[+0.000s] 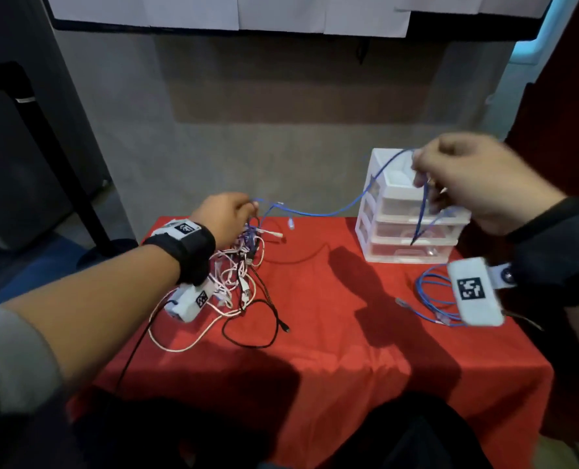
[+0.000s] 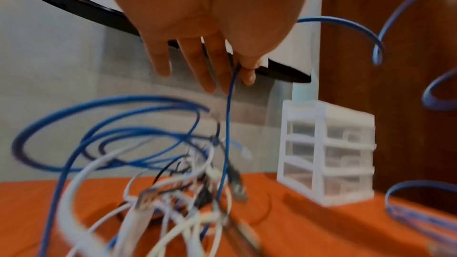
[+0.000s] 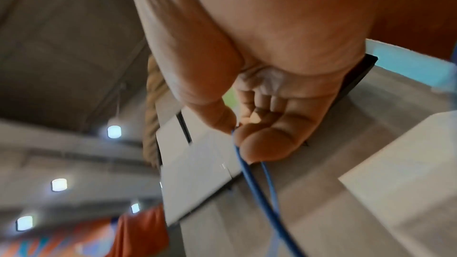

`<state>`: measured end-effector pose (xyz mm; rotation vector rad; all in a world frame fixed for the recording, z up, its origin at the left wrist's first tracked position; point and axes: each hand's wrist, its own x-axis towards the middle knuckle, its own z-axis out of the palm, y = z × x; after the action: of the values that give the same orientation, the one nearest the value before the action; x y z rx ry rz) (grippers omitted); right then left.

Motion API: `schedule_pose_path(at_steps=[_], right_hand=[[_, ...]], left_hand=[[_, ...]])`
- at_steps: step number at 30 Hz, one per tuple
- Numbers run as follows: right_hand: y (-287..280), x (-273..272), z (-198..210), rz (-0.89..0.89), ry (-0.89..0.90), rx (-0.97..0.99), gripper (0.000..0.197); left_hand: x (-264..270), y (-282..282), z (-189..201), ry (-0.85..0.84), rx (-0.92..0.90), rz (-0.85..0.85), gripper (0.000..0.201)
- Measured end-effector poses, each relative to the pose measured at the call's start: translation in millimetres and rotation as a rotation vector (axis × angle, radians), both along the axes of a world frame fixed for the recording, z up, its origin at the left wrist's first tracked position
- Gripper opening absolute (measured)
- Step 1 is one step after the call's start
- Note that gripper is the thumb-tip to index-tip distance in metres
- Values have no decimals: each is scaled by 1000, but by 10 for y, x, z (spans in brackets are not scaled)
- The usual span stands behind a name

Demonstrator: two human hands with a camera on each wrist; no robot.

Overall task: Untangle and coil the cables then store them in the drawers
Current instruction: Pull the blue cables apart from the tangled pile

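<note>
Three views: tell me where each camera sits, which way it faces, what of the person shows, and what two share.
Head: on the head, looking forward and down at the red table; both forearms, the left hand and the right hand show.
Left wrist: under the left hand, looking along its fingers at the cable tangle and drawers.
Right wrist: under the right hand, tilted up toward ceiling lights; palm and fingers show.
Shared: the blue cable, in all three.
</note>
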<state>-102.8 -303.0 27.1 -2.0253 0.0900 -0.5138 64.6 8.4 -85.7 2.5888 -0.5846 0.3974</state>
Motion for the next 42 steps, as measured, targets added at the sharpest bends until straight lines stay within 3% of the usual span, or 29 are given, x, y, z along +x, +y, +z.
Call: schedule_pose_path(at_steps=[4,6,8,10,13,15,19,24,30,34,38,42], right_hand=[[25,202,-427,22,199,-172,25],[127,255,-522,64,306,-358,27],[264,262,-495,43,289,-677,40],[451,241,-395,22,71,-772,50],[793,240,-283,59,-136,-648,42],[938,317,-326,72,-63,-677,43],[938,498,-490,88,96,-671,26],[897,450,-302,122,4,-489,30],[688,156,460,27,-348,-133,24],[354,12,620,-30,-385,-142,22],[124,143,362,15,-170,-209,27],[105,306,-40,40,-16,-224,26]], left_hand=[[-107,-165,344,-36,-301,-84,25],[-205,-251,468,-70,-357,-106,24],[-282,-313,556,-123,-254,-147,24],[-317,-357,592,-180,-72,-195,25],[-334,-410,544,-234,71,-248,29],[-345,-456,481,-281,121,-292,33],[-334,-387,358,-282,128,-308,48],[-366,-324,174,-32,-37,-341,25],[-59,-1,-321,255,50,-148,36],[-7,265,-419,281,154,-74,32],[71,326,-319,281,-68,-41,48],[41,122,-5,250,-572,-140,55]])
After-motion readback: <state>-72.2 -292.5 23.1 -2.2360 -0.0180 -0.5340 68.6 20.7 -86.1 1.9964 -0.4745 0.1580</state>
